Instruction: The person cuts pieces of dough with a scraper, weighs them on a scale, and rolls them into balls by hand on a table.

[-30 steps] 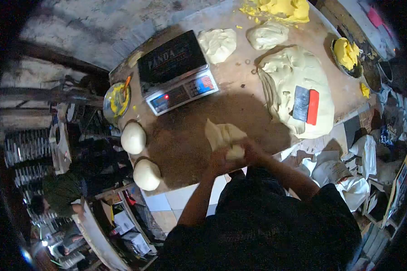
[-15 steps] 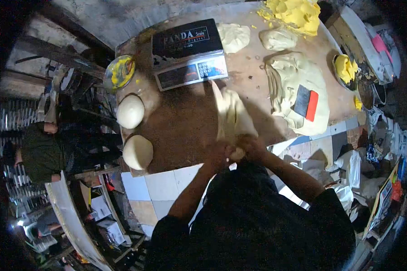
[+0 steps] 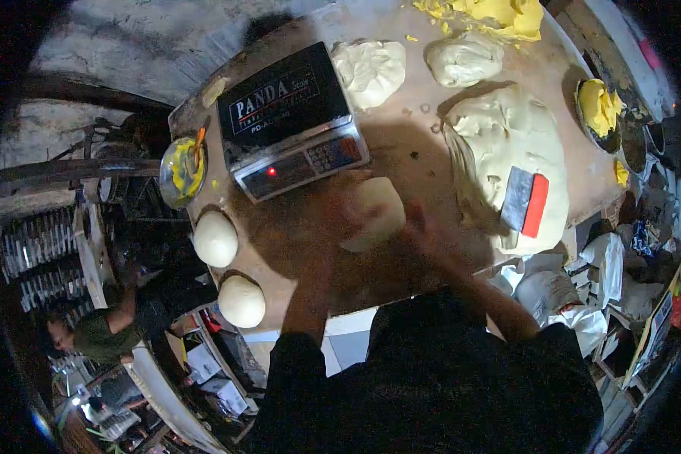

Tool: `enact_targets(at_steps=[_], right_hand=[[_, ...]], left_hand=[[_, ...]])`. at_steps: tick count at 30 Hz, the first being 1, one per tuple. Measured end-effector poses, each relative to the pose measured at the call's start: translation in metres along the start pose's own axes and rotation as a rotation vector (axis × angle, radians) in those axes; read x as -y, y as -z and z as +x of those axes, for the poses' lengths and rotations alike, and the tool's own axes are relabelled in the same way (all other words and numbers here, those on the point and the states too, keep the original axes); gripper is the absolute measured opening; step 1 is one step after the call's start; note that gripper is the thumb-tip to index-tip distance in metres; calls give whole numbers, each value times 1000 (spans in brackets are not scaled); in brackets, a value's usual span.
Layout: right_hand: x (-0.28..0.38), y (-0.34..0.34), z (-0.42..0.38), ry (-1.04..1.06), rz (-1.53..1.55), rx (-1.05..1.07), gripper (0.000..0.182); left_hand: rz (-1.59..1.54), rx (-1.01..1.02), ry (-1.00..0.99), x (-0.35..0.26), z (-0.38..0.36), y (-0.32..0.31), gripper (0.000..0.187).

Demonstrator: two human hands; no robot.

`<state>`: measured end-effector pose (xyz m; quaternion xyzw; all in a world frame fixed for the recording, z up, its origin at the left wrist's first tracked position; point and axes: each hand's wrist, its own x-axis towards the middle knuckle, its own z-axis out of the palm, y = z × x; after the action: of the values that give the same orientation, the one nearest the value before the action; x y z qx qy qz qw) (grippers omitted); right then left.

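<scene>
A pale piece of dough [image 3: 384, 206] lies on the board in front of the scale, between my two hands. My left hand [image 3: 333, 219] is at its left side, overlapping it in this view, fingers smeared by motion and shadow. Close by its right edge is my right hand [image 3: 418, 225], also blurred. The digital scale [image 3: 284, 102] stands just beyond, a red light on its panel. On the right spreads a large slab of dough [image 3: 507, 129], with a red-handled dough scraper [image 3: 535, 206] resting on it.
Two round dough balls [image 3: 215, 239] sit along the table's left edge, below a bowl of yellow fat [image 3: 181, 172]. Smaller dough lumps [image 3: 465, 59] and a yellow mass [image 3: 499, 17] lie at the back. Another yellow-filled bowl [image 3: 599, 110] stands right. A person [image 3: 110, 329] is at far left.
Both hands have moved forward from the table's front edge towards the scale. The stretched dough is now a compact, rounded piece between them. My view has tilted and shifted.
</scene>
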<state>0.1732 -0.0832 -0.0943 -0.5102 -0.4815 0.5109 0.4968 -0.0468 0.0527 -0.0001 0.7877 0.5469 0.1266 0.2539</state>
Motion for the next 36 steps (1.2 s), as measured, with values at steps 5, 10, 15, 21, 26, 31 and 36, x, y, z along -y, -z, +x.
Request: enact_targets(at_steps=[5,10,15,21,26,31,36], right_hand=[[31,-18,27,-175,-147,274,55],[-10,-32,-24,-343,55,514,53],[29,-31,-92,-284,-172,844,56],[211,-41,-22,402,-884,723,55],[116,-24,-72,300,-700,842,74],[98,-10,-66,-122,-640,944,69],[60,-32,76,-142,-647,413,65]], left_hand=[[-205,345,161,-51,-15,-29,98],[-418,435,348,-10,-120,-48,94],[-536,381,237,-7,-251,-95,79],[-479,68,-109,-92,-200,75,67],[-441,23,-102,-64,-231,-41,59],[-409,204,82,-49,-241,-56,53],[-384,-98,670,13,-95,-26,50]])
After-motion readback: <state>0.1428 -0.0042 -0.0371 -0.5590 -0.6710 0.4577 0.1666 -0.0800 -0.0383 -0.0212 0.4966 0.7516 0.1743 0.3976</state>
